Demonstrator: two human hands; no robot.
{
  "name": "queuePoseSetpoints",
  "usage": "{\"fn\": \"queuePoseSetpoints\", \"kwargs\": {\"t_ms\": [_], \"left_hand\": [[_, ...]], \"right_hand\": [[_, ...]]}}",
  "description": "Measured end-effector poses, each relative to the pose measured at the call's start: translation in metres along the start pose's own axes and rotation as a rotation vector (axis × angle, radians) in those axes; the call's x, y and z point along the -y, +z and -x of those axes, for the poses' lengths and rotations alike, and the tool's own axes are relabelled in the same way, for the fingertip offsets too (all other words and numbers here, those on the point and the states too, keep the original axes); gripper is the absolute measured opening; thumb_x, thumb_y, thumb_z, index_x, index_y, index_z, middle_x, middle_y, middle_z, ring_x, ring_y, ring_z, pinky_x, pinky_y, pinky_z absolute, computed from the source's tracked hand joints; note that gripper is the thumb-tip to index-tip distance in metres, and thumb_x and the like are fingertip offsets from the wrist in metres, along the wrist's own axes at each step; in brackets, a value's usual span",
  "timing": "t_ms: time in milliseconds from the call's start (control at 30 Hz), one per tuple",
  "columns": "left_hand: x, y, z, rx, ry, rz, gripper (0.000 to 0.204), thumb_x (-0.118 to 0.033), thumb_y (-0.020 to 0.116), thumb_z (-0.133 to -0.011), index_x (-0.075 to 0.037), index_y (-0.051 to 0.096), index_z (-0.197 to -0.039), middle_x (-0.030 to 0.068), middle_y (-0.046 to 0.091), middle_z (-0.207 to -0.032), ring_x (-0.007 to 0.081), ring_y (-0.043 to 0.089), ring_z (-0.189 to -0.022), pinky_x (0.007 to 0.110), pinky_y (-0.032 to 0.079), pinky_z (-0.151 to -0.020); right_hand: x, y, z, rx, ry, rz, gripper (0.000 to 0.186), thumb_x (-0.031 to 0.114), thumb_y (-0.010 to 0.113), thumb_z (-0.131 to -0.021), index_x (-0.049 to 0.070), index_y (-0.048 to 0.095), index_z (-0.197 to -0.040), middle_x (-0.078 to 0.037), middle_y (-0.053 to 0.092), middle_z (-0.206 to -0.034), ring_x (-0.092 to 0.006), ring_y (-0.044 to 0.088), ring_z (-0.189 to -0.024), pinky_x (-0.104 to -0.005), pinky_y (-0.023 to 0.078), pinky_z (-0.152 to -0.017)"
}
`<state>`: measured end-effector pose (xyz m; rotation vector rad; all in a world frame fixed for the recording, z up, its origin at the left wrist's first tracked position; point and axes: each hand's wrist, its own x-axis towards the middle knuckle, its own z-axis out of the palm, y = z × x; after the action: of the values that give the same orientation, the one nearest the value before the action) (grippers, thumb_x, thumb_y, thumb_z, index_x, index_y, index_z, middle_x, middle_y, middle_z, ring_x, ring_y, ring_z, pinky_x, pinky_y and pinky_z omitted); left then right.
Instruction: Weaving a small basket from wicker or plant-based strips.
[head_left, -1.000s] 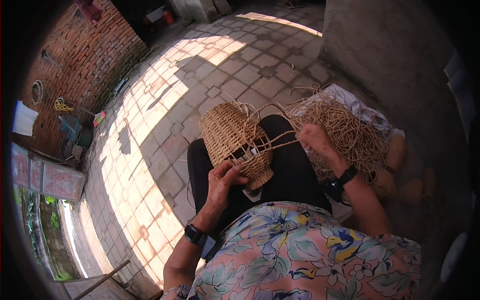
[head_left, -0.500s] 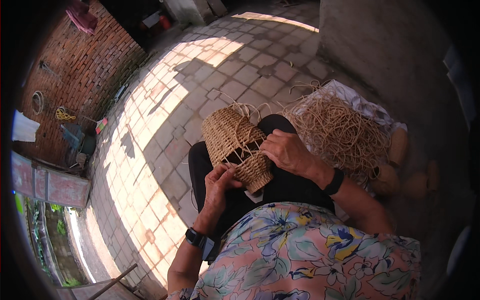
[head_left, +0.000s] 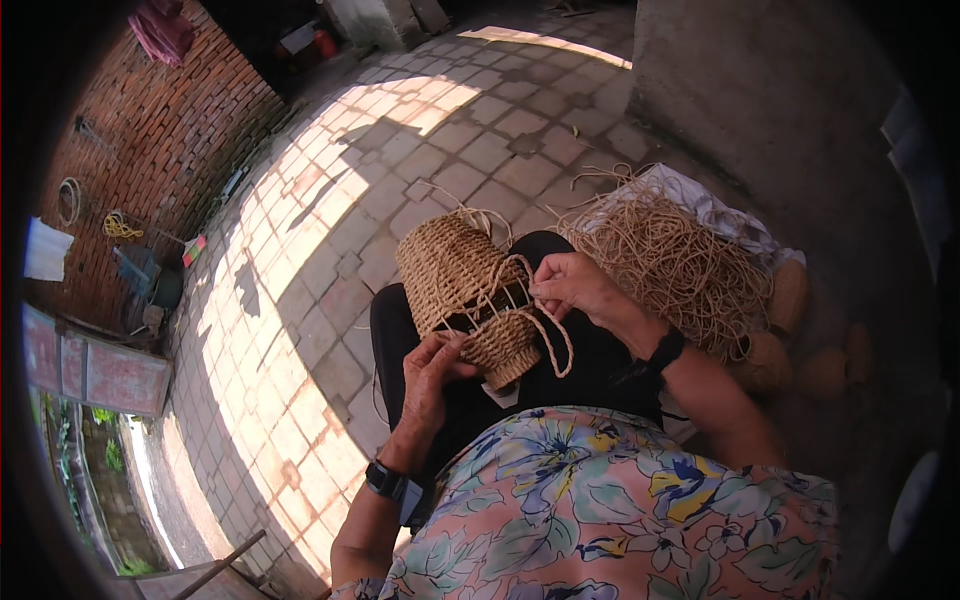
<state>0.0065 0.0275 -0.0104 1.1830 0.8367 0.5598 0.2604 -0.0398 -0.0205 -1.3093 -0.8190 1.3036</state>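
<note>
A woven straw-cord basket (head_left: 445, 268) lies tilted across my lap, with a dark gap between its wide body and its narrower lower band. Bare upright strands span that gap. At the basket's lower left side, my left hand (head_left: 428, 375) is closed, thumb and fingertips pinching the edge beside the gap. My right hand (head_left: 582, 285) is closed at the gap's right end, pinching a cord between thumb and forefinger. A loose loop of this cord (head_left: 569, 358) hangs below the right hand, over my dark trousers. The right fingertips partly hide the cord.
To the right, a big tangled heap of straw cord (head_left: 680, 265) rests on white sheeting (head_left: 690, 195). Several small woven pieces (head_left: 788, 295) lie beside it in shadow. Paving stones (head_left: 330, 340) stretch ahead and left, partly sunlit, toward a brick wall (head_left: 160, 130).
My right hand has drawn away from the basket slightly, and a loop of cord now stands out at the gap's right end. The left hand keeps its place on the basket.
</note>
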Motion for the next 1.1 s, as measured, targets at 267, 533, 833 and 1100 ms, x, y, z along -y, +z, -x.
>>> {"fn": "queuePoseSetpoints", "kwargs": {"t_ms": [267,533,833,1100], "left_hand": [[-0.001,0.002,0.001,-0.005,-0.057,0.040,0.022,-0.025,0.062,-0.087,-0.004,0.063,-0.093,0.0006,0.063,-0.083,0.0089,0.060,-0.063,0.022,0.048,-0.066],[0.001,-0.016,-0.004,0.021,-0.168,0.170,0.017,-0.024,0.059,-0.089,-0.007,0.056,-0.088,0.0005,0.057,-0.074,0.0095,0.053,-0.058,0.024,0.046,-0.062],[0.001,-0.019,-0.007,0.018,-0.180,0.175,0.019,-0.025,0.058,-0.091,-0.007,0.056,-0.087,-0.0001,0.059,-0.073,0.0076,0.054,-0.057,0.021,0.046,-0.059],[-0.002,-0.015,-0.008,-0.039,-0.208,0.150,0.017,-0.023,0.054,-0.093,-0.009,0.054,-0.083,-0.0011,0.052,-0.063,0.0100,0.050,-0.056,0.024,0.045,-0.060]], "right_hand": [[-0.022,0.017,-0.019,-0.249,-0.026,0.609,0.023,0.021,0.071,-0.070,0.001,0.060,-0.071,-0.008,0.062,-0.066,-0.0155,0.060,-0.057,-0.0303,0.048,-0.057],[0.005,0.005,0.012,0.002,0.105,0.066,0.019,0.020,0.067,-0.081,0.005,0.056,-0.075,0.000,0.053,-0.057,-0.0044,0.042,-0.042,-0.0185,0.030,-0.036],[-0.044,-0.106,0.029,-0.514,-0.063,0.942,0.017,0.017,0.065,-0.076,0.003,0.059,-0.083,-0.008,0.062,-0.070,-0.0189,0.059,-0.062,-0.0324,0.047,-0.057],[-0.010,-0.006,0.008,-0.119,-0.677,1.130,0.020,0.025,0.062,-0.084,0.006,0.058,-0.086,-0.007,0.054,-0.087,-0.0243,0.051,-0.088,-0.0373,0.038,-0.080]]}}
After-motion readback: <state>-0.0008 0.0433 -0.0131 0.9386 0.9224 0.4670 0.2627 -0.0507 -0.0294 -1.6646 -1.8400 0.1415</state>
